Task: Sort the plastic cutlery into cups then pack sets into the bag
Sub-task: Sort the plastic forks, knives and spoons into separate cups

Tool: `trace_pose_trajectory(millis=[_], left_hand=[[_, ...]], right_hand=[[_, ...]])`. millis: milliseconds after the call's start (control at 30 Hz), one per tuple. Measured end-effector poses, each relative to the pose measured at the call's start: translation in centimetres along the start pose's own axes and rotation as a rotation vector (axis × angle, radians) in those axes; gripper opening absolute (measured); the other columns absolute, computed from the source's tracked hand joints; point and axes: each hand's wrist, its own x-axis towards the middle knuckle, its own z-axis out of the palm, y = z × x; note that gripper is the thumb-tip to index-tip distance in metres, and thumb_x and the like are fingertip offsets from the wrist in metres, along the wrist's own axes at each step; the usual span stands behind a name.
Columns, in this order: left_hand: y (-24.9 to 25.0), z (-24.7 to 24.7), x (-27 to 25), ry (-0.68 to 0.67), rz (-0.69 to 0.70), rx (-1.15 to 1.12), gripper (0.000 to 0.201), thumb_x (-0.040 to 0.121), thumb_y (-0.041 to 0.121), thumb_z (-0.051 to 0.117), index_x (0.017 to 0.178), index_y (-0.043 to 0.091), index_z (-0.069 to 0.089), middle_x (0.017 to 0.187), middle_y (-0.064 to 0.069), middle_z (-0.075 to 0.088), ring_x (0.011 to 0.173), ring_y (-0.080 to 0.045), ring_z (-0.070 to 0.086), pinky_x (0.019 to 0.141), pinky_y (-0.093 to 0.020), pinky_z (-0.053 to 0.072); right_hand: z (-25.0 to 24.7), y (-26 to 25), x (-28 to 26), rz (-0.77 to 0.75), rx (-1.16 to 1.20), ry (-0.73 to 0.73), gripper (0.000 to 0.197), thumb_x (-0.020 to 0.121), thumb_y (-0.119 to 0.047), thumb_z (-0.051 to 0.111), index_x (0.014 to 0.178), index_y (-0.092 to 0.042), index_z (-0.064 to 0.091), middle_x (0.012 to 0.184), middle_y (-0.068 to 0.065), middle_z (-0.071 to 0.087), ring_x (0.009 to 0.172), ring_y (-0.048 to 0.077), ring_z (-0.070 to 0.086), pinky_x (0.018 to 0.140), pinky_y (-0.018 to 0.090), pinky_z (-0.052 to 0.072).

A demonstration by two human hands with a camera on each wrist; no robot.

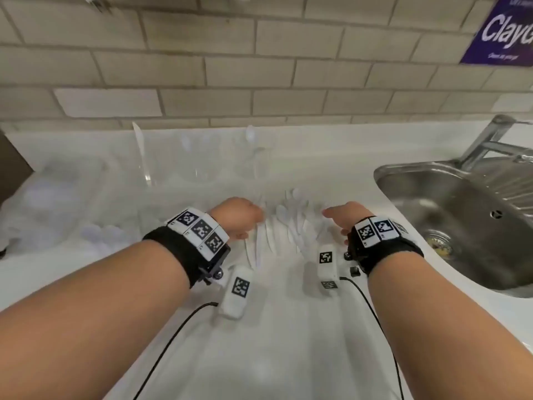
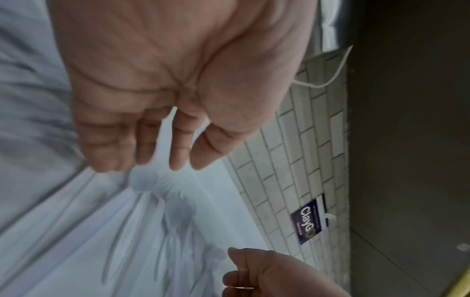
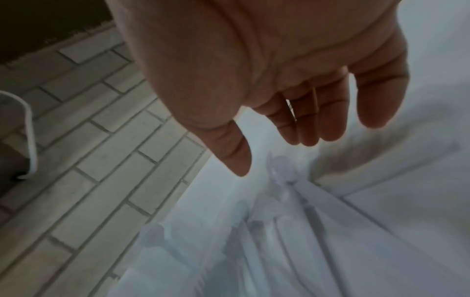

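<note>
A loose pile of white plastic cutlery (image 1: 284, 226) lies on the white counter between my hands, blurred in every view. My left hand (image 1: 240, 217) hovers over the pile's left side. In the left wrist view its fingers (image 2: 178, 152) are extended above a spoon (image 2: 143, 180) and grip nothing I can make out. My right hand (image 1: 341, 216) hovers at the pile's right side, fingers (image 3: 307, 128) relaxed and empty above the cutlery (image 3: 292, 211). Clear cups (image 1: 199, 161) stand behind the pile; the left one holds an upright knife (image 1: 141, 151). A clear bag (image 1: 57, 192) lies at the far left.
A steel sink (image 1: 461, 226) with a tap (image 1: 490, 140) sits at the right, close to my right wrist. A tiled wall (image 1: 230, 67) runs behind the counter, with a purple sign (image 1: 501, 33) at its top right. Bare counter (image 1: 274, 342) stretches in front of the pile.
</note>
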Motion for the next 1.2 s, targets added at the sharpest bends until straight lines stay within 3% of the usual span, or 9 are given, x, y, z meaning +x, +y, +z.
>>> trace_pose_trajectory(millis=[67, 167, 333, 467, 667, 800, 900, 1067, 1200], left_hand=[[0.0, 0.3, 1.1, 0.042, -0.044, 0.089, 0.014, 0.09, 0.017, 0.056, 0.077, 0.019, 0.052, 0.081, -0.001, 0.052, 0.081, -0.022, 0.055, 0.075, -0.036, 0.053], [0.4, 0.8, 2.4, 0.048, -0.119, 0.084, 0.003, 0.09, 0.014, 0.056, 0.089, 0.013, 0.054, 0.087, -0.007, 0.052, 0.087, -0.025, 0.053, 0.088, -0.04, 0.052], [1.4, 1.2, 3.4, 0.047, -0.169, 0.052, 0.005, 0.087, 0.014, 0.055, 0.086, 0.009, 0.055, 0.08, -0.01, 0.051, 0.066, -0.022, 0.049, 0.073, -0.035, 0.049], [1.6, 1.4, 4.2, 0.024, -0.194, -0.005, 0.008, 0.088, 0.016, 0.055, 0.089, 0.009, 0.058, 0.082, -0.006, 0.053, 0.066, -0.018, 0.053, 0.081, -0.035, 0.052], [1.9, 1.7, 4.2, -0.071, -0.226, -0.173, 0.022, 0.095, 0.016, 0.043, 0.073, 0.011, 0.046, 0.074, -0.004, 0.042, 0.061, -0.016, 0.04, 0.045, -0.023, 0.036], [1.9, 2.2, 4.0, -0.107, -0.206, -0.23, 0.025, 0.098, 0.026, 0.042, 0.087, 0.007, 0.053, 0.087, -0.008, 0.052, 0.077, -0.021, 0.051, 0.069, -0.031, 0.044], [2.2, 1.8, 3.9, -0.08, -0.156, -0.191, 0.028, 0.096, 0.026, 0.042, 0.081, 0.008, 0.056, 0.083, -0.008, 0.056, 0.071, -0.02, 0.047, 0.06, -0.028, 0.037], [2.7, 0.8, 3.6, 0.123, -0.05, 0.071, 0.039, 0.101, 0.021, 0.034, 0.124, 0.0, 0.058, 0.129, -0.013, 0.058, 0.119, -0.03, 0.053, 0.089, -0.033, 0.046], [2.2, 1.5, 3.8, 0.071, -0.009, 0.135, 0.042, 0.101, 0.026, 0.033, 0.133, 0.004, 0.05, 0.136, -0.015, 0.053, 0.124, -0.031, 0.051, 0.101, -0.036, 0.043]], right_hand=[[0.1, -0.2, 0.4, -0.012, -0.075, -0.034, 0.042, 0.097, -0.029, 0.049, 0.128, -0.001, 0.054, 0.121, 0.017, 0.059, 0.107, 0.029, 0.057, 0.087, 0.031, 0.043], [0.6, -0.9, 1.4, -0.036, -0.117, -0.088, 0.039, 0.098, -0.027, 0.046, 0.127, -0.003, 0.056, 0.112, 0.016, 0.058, 0.096, 0.025, 0.052, 0.085, 0.03, 0.042], [1.7, -2.1, 2.1, -0.082, -0.04, -0.116, 0.041, 0.087, -0.041, 0.061, 0.111, -0.008, 0.065, 0.094, 0.004, 0.066, 0.083, 0.024, 0.063, 0.06, 0.025, 0.045], [2.5, -3.4, 1.4, -0.114, -0.151, -0.154, 0.041, 0.08, -0.046, 0.071, 0.095, -0.012, 0.054, 0.077, 0.002, 0.056, 0.063, 0.016, 0.051, 0.05, 0.025, 0.036], [4.5, -5.2, 0.6, -0.188, -0.406, -0.177, 0.068, 0.069, -0.053, 0.077, 0.116, -0.008, 0.057, 0.094, 0.005, 0.059, 0.077, 0.02, 0.057, 0.066, 0.027, 0.046], [6.0, -5.7, 0.4, -0.238, -0.514, -0.127, 0.058, 0.06, -0.051, 0.081, 0.096, -0.011, 0.063, 0.093, 0.006, 0.07, 0.086, 0.025, 0.067, 0.082, 0.036, 0.056], [6.3, -6.1, 0.4, -0.225, -0.553, -0.158, 0.044, 0.062, -0.041, 0.084, 0.087, -0.015, 0.06, 0.099, 0.006, 0.07, 0.092, 0.026, 0.068, 0.086, 0.039, 0.056], [6.4, -6.3, 0.4, -0.218, -0.58, -0.143, 0.043, 0.065, -0.04, 0.082, 0.072, -0.017, 0.047, 0.084, 0.003, 0.063, 0.088, 0.026, 0.066, 0.084, 0.039, 0.056], [6.8, -6.7, -0.1, -0.226, -0.612, -0.113, 0.047, 0.055, -0.044, 0.085, 0.066, -0.02, 0.046, 0.073, 0.001, 0.061, 0.079, 0.025, 0.066, 0.08, 0.038, 0.057]])
